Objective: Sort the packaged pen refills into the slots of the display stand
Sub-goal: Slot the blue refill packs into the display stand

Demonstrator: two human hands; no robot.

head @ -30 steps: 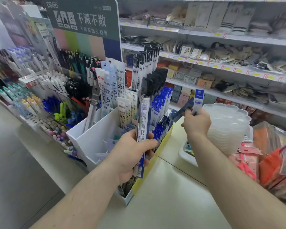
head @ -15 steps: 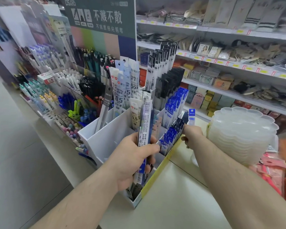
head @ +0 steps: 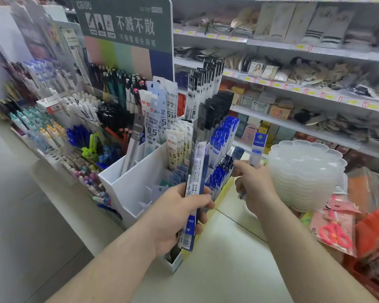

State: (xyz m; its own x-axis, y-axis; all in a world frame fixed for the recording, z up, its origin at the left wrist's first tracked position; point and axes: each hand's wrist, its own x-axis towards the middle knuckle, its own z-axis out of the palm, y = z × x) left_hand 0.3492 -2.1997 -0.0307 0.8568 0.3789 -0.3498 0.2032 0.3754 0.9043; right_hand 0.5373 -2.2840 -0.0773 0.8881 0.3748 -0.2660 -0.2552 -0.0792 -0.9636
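A white display stand (head: 131,184) with slots stands on the pale counter, filled with upright refill packs in white, black and blue. My left hand (head: 175,215) grips a bunch of long refill packs (head: 195,193) upright, in front of the stand's near corner. My right hand (head: 256,184) holds a single blue-topped refill pack (head: 258,147) upright, just right of the stand's blue packs (head: 222,141). A forefinger of that hand points toward those packs.
A stack of clear scalloped plastic trays (head: 304,171) stands right of my right hand. Packaged scissors (head: 335,232) and orange goods lie at the far right. Pen racks (head: 59,127) fill the left; shelves of goods run behind. A green sign (head: 127,25) rises behind the stand.
My right hand has lifted its blue-topped pack from low beside the stand up and to the right. My left hand keeps its bunch in the same spot; the view has shifted slightly.
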